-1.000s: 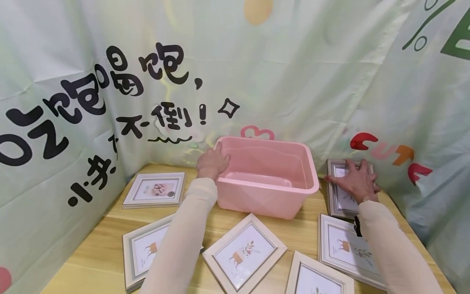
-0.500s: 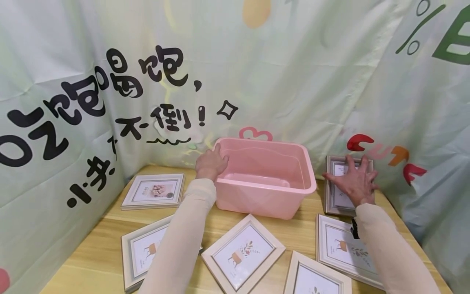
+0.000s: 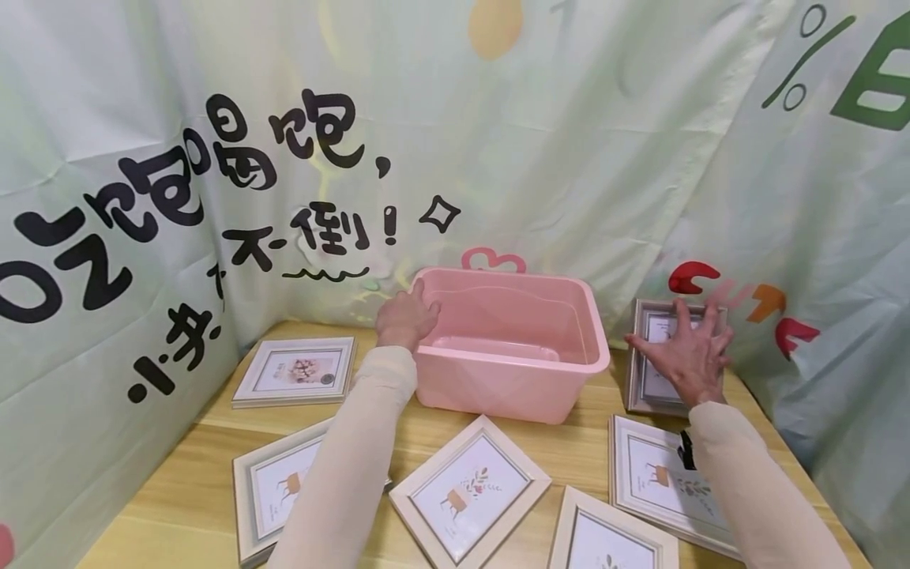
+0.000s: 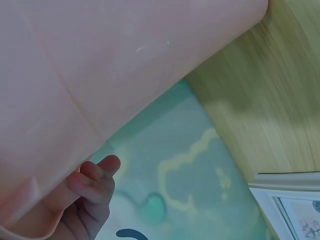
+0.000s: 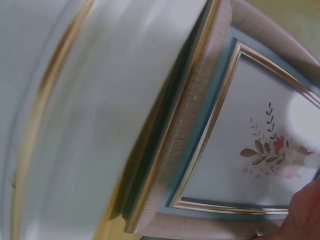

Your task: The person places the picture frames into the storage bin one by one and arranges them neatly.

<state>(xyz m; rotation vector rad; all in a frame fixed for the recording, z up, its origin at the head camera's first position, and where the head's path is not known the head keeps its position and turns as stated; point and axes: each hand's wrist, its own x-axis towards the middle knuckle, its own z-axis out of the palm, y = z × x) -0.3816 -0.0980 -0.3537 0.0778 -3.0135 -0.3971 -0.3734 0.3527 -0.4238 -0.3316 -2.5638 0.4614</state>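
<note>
With its fingers curled at the rim, my left hand (image 3: 407, 318) grips the left end of a pink plastic tub (image 3: 498, 387). The left wrist view has those fingers (image 4: 95, 182) bent against the tub's outer wall (image 4: 100, 60). At the back right, my right hand (image 3: 686, 352) spans a picture frame (image 3: 640, 387), thumb at its left edge and the other fingers spread over its far and right parts. A plant print shows inside this picture frame (image 5: 187, 150) in the right wrist view, where only a bit of the hand (image 5: 302, 215) is visible.
More picture frames lie around the tub on the wooden table (image 3: 178, 482): one at the back left (image 3: 295, 371), one under the left sleeve (image 3: 245, 506), one turned cornerwise (image 3: 472, 494), and two toward the front right (image 3: 633, 466). A printed curtain (image 3: 554, 182) hangs close behind.
The far end of the picture frame under my right hand has risen slightly, and the right fingers have spread wider over it. My left hand keeps its grip on the tub.
</note>
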